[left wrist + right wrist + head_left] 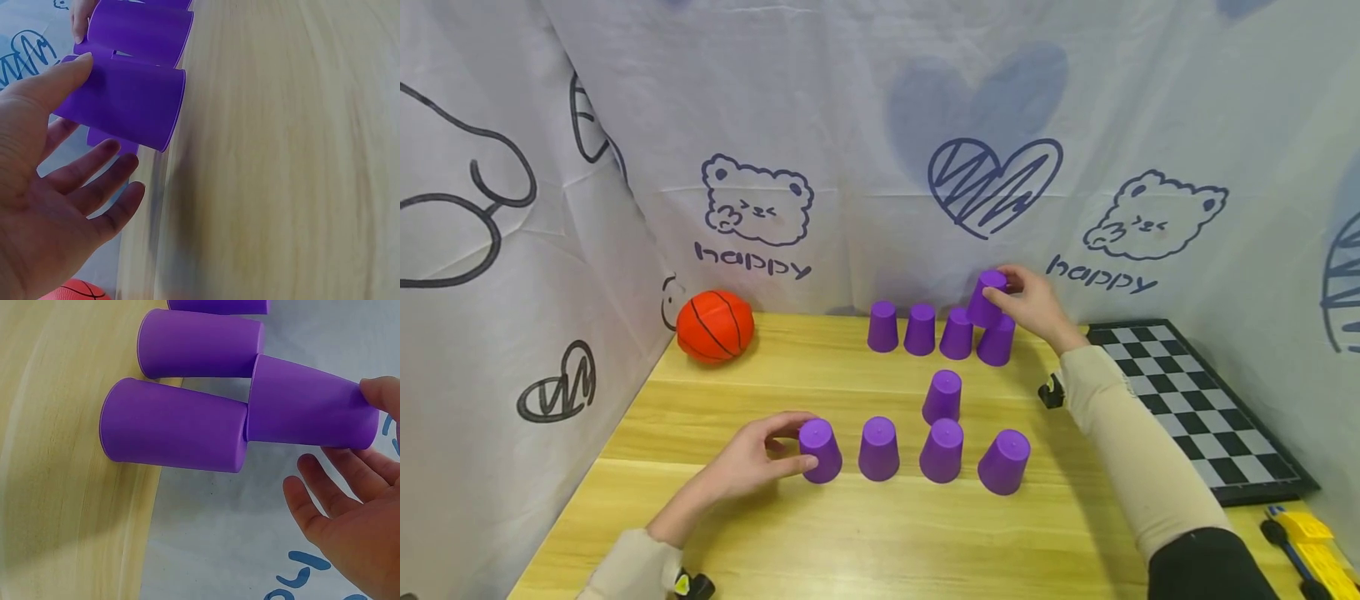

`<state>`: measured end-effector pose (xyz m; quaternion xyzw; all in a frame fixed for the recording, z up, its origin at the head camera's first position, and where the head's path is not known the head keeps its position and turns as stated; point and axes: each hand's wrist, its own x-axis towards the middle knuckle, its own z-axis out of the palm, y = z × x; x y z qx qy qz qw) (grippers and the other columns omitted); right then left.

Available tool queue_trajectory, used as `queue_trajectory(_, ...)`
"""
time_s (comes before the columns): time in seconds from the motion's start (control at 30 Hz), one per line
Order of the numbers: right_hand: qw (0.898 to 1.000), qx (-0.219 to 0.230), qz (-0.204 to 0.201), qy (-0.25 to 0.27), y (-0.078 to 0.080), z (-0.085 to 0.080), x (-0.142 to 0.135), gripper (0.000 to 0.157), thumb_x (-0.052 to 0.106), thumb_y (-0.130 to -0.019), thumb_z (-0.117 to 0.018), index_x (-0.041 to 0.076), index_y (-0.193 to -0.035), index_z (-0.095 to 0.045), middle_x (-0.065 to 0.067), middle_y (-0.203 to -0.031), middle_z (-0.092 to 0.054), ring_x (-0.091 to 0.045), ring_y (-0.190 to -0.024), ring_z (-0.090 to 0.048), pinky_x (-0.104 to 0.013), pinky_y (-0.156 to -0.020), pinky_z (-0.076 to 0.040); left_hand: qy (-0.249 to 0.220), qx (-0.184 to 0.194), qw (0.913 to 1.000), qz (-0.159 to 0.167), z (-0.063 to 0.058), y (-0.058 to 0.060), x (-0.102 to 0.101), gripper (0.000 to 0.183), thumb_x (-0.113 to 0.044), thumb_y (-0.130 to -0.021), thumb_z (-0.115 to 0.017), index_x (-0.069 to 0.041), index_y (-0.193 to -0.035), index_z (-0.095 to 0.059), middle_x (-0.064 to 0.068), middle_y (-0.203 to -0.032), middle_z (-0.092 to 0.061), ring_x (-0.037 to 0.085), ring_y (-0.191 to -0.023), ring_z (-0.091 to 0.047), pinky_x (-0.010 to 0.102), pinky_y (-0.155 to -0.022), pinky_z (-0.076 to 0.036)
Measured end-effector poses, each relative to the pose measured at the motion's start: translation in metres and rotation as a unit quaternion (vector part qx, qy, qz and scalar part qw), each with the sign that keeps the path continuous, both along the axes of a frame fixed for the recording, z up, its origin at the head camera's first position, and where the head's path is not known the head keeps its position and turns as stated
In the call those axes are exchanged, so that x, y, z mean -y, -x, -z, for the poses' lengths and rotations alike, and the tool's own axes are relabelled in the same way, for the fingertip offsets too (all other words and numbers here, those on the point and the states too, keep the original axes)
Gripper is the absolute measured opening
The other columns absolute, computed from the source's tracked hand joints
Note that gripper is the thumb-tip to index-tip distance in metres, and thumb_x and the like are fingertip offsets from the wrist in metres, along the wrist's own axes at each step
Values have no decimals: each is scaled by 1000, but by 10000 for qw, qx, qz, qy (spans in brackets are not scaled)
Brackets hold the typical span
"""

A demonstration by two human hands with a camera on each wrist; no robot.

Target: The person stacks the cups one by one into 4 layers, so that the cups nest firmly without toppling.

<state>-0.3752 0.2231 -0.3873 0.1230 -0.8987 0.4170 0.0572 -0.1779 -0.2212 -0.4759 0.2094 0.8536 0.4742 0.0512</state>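
My right hand (1037,307) pinches an upside-down purple cup (985,298) near its base, thumb on one side and fingers on the other. In the right wrist view, this cup's rim sits at the tops of two neighbouring cups, the end cup (175,427) and the one beside it (201,345). They belong to a back row of several upturned purple cups. At the left end of a front row, my left hand (747,460) holds another upturned purple cup (822,452) between thumb and fingers. Its thumb presses the cup wall (128,103) in the left wrist view.
Other front-row cups (878,450) stand to the right of the left hand, with a single cup (942,398) just behind. An orange ball (715,327) sits back left on the wooden table (865,542). A checkered board (1187,400) and yellow toy (1315,546) lie right.
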Motion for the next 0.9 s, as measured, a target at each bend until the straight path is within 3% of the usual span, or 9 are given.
queue_trajectory(0.43, 10000, 70, -5, 62, 0, -3, -1, 62, 36, -100, -71, 1, -147, -52, -25, -144, -62, -43, -130, -59, -56, -113, -48, -27, -1, 9999, -170, -2, -1, -2, 53, -29, -91, -85, -11, -137, -66, 6, -125, -75, 25, -114, -70, 39, -92, -62)
queue_trajectory(0.63, 9998, 170, 82, 40, -2, -6, -5, 74, 44, -98, -72, 3, -154, -45, -25, -150, -57, -43, -135, -56, -57, -114, -47, -87, 52, 9994, -316, -6, 0, -2, 53, -27, -90, -85, -12, -137, -66, 5, -126, -75, 21, -113, -70, 35, -92, -61)
queue_trajectory(0.77, 9997, 239, 91, 8, -11, -11, -11, 82, 49, -97, -72, 5, -159, -40, -26, -155, -52, -45, -141, -50, -61, -115, -45, -107, -189, 9991, -364, -11, 7, -1, 51, -25, -91, -84, -10, -137, -66, 6, -127, -75, 24, -114, -70, 38, -92, -61)
queue_trajectory(0.9, 9995, 229, 158, -147, -29, -16, -21, 87, 55, -96, -71, 6, -160, -38, -26, -156, -50, -46, -144, -47, -64, -116, -43, -188, -512, 9972, -512, -21, 21, -2, 50, -22, -92, -83, -9, -137, -66, 9, -125, -76, 29, -113, -71, 37, -90, -61)
